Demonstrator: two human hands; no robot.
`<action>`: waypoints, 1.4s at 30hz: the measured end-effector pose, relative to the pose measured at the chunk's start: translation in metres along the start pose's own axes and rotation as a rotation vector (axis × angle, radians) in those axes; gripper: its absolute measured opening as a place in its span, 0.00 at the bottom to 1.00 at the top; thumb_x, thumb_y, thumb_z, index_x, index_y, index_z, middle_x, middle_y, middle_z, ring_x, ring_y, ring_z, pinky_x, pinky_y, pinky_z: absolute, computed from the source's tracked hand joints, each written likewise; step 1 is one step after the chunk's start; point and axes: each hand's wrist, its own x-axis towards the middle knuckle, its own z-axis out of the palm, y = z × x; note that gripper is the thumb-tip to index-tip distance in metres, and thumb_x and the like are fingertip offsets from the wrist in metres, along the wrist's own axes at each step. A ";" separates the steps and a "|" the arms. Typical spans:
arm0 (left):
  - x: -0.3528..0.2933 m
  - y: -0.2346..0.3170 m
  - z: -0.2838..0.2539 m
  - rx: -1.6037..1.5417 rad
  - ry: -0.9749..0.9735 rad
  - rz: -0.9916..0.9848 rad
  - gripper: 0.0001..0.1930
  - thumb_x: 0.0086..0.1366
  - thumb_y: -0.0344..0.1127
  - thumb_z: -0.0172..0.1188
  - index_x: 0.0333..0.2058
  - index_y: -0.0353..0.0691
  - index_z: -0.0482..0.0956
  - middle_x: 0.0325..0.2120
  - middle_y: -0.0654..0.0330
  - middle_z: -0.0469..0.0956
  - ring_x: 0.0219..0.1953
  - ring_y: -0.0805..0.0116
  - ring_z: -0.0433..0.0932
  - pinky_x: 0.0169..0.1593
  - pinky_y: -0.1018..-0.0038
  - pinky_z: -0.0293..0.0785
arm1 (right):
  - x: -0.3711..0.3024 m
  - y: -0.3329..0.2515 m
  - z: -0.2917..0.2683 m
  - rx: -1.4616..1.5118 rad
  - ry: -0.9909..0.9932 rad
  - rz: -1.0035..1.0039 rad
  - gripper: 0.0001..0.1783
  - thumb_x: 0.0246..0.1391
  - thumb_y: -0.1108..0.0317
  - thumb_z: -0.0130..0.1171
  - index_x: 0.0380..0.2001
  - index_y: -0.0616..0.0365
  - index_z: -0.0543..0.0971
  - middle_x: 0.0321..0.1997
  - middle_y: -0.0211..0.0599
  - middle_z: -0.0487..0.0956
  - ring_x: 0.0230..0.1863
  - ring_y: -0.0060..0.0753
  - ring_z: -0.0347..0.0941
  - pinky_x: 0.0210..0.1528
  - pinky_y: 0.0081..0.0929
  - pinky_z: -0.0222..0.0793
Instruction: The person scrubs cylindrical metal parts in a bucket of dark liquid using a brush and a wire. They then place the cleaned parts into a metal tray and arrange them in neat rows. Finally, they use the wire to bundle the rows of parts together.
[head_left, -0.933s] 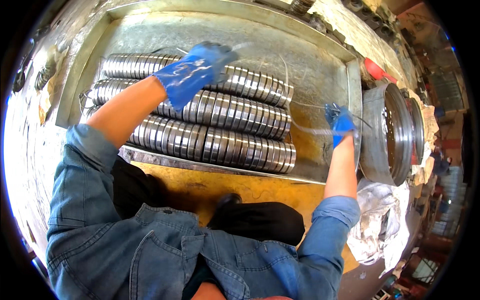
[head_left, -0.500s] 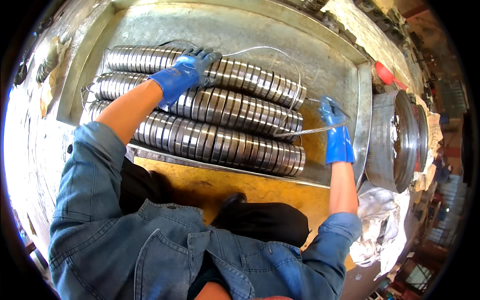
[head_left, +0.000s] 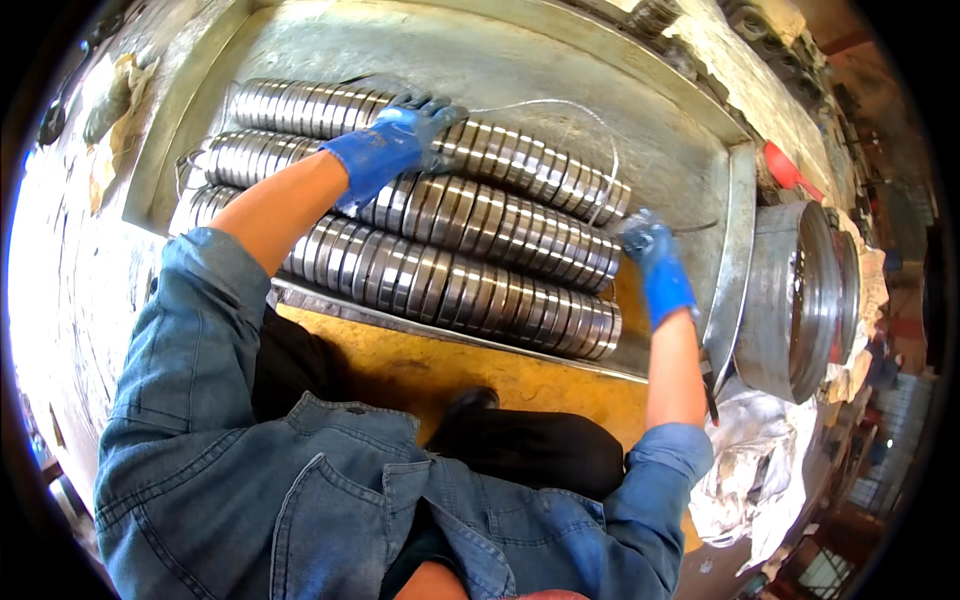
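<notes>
Three rows of shiny metal rings lie side by side in a metal tray: a far row, a middle row and a near row. My left hand, in a blue glove, rests with spread fingers on the far and middle rows. A thin wire cable arcs behind the far row and comes down to its right end. There my right hand, also gloved in blue, is closed on the cable, and a length of it sticks out to the right. Its fingertips are hard to make out.
Right of the tray stands a large metal cylinder, with a red scoop-like thing behind it and a crumpled white cloth in front. A yellowish surface lies below the tray's near edge. At left is brown paper.
My right hand has moved left to the row ends, and the cable loop that hung over its wrist no longer shows there. My left hand stays on the rings; the whole view has shifted slightly.
</notes>
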 end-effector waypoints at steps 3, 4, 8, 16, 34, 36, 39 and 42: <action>0.005 0.012 -0.008 0.035 -0.033 0.014 0.45 0.61 0.65 0.58 0.71 0.59 0.48 0.73 0.57 0.46 0.73 0.54 0.47 0.75 0.57 0.40 | -0.007 -0.037 -0.032 -0.355 0.181 -0.029 0.21 0.64 0.57 0.55 0.55 0.57 0.77 0.48 0.40 0.82 0.46 0.33 0.79 0.45 0.31 0.77; 0.004 0.011 -0.005 0.043 -0.003 0.031 0.45 0.62 0.66 0.56 0.71 0.57 0.48 0.73 0.56 0.46 0.73 0.54 0.47 0.75 0.58 0.40 | 0.005 -0.036 -0.052 -0.536 0.202 -0.161 0.21 0.64 0.57 0.55 0.54 0.58 0.77 0.48 0.39 0.82 0.46 0.32 0.79 0.46 0.30 0.76; 0.011 -0.021 0.054 0.018 0.353 0.176 0.46 0.63 0.69 0.50 0.71 0.51 0.48 0.73 0.54 0.46 0.73 0.53 0.47 0.74 0.58 0.39 | 0.030 -0.011 -0.069 -0.432 0.242 -0.543 0.16 0.62 0.61 0.57 0.48 0.59 0.79 0.43 0.38 0.82 0.40 0.27 0.78 0.42 0.26 0.76; 0.008 0.013 -0.014 -0.071 0.352 0.257 0.44 0.60 0.66 0.55 0.69 0.50 0.57 0.70 0.50 0.54 0.71 0.50 0.53 0.73 0.57 0.44 | 0.065 0.027 -0.170 0.045 -0.049 -0.096 0.24 0.64 0.47 0.52 0.55 0.50 0.74 0.51 0.34 0.80 0.46 0.38 0.77 0.44 0.40 0.74; -0.017 -0.010 0.015 -0.091 0.350 0.184 0.39 0.56 0.59 0.63 0.62 0.46 0.68 0.64 0.50 0.66 0.65 0.50 0.64 0.68 0.55 0.54 | 0.021 -0.008 -0.065 -0.347 0.097 -0.217 0.29 0.65 0.46 0.51 0.59 0.55 0.71 0.51 0.43 0.79 0.46 0.45 0.77 0.43 0.42 0.76; -0.015 -0.013 0.021 -0.089 0.382 0.185 0.39 0.55 0.59 0.64 0.62 0.46 0.68 0.63 0.49 0.66 0.65 0.50 0.64 0.68 0.55 0.54 | 0.014 0.006 -0.046 -0.357 0.131 -0.359 0.28 0.64 0.46 0.51 0.56 0.56 0.73 0.48 0.42 0.79 0.45 0.41 0.77 0.42 0.41 0.76; -0.015 -0.014 0.028 -0.126 0.387 0.181 0.41 0.53 0.60 0.66 0.62 0.47 0.68 0.63 0.49 0.67 0.65 0.50 0.64 0.68 0.54 0.54 | -0.021 0.008 0.009 -0.342 0.006 -0.022 0.25 0.65 0.50 0.52 0.50 0.61 0.76 0.43 0.39 0.79 0.40 0.33 0.76 0.39 0.34 0.75; -0.013 -0.016 0.025 -0.124 0.410 0.174 0.42 0.51 0.61 0.67 0.62 0.47 0.69 0.62 0.49 0.68 0.65 0.50 0.65 0.67 0.54 0.55 | -0.003 -0.001 0.000 -0.569 -0.041 -0.071 0.23 0.64 0.51 0.54 0.46 0.62 0.79 0.41 0.38 0.80 0.40 0.32 0.76 0.40 0.32 0.75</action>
